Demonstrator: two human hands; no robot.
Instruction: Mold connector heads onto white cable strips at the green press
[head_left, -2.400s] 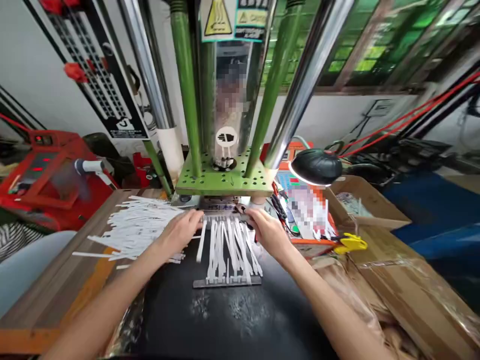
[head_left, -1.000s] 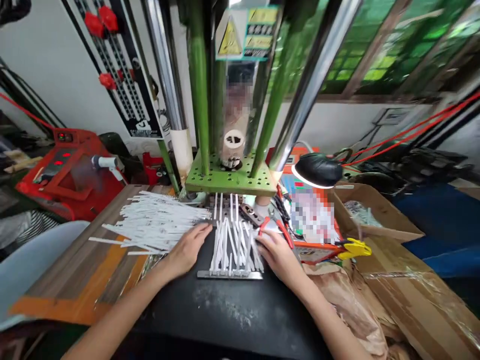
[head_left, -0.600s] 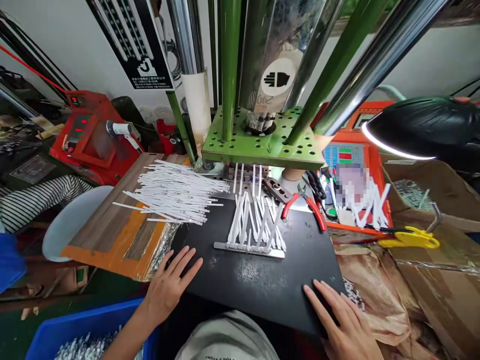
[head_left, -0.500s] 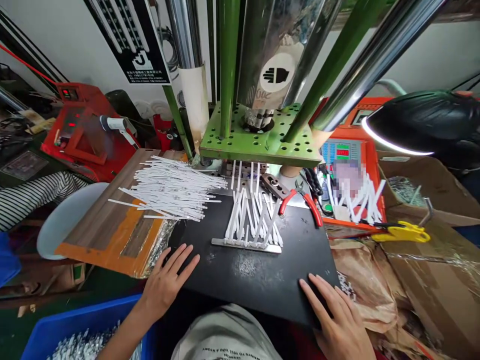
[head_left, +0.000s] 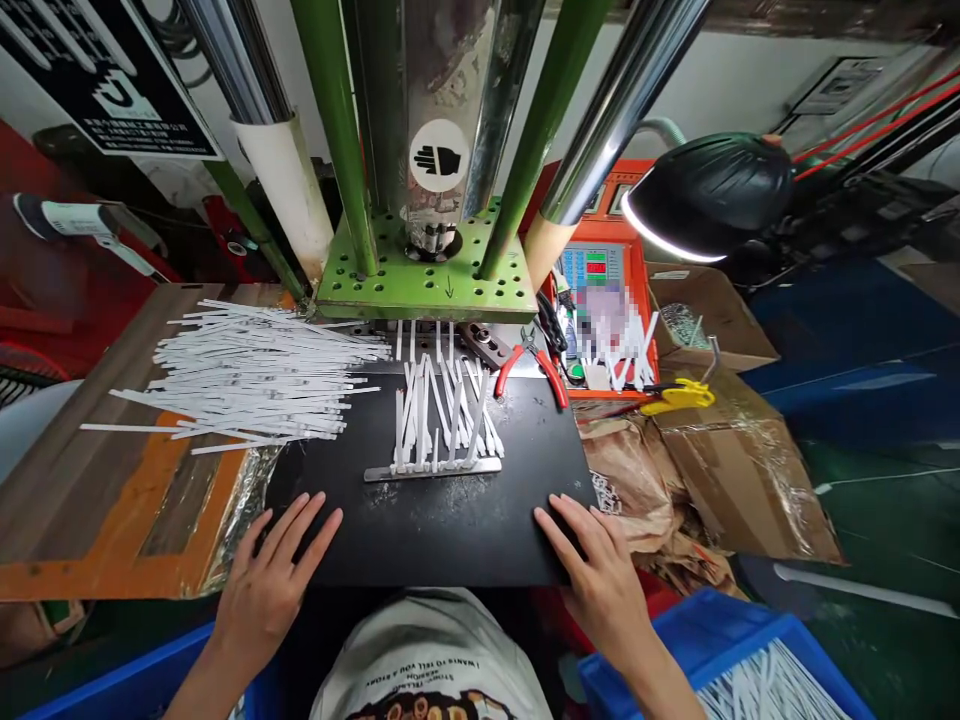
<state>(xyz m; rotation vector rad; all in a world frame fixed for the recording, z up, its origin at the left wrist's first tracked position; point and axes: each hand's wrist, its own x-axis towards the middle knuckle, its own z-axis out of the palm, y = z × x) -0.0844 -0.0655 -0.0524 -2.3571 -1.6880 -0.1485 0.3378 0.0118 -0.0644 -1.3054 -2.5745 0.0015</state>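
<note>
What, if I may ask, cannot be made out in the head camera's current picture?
Head view:
Far ends of the white strips beneath the green press plate: hidden by that plate.
Palms of the left hand and right hand: hidden by their backs.
Digits on the red display: too small to read.
Middle of the orange control box: blurred by pixelation.
Lower-left blue bin: cut off by the bottom edge, partly covered by the left forearm.

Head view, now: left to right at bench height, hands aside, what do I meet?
Loose pile of flat white strips → slim silver metal bar → red-handled metal pliers → yellow tool with a dark left end.
</note>
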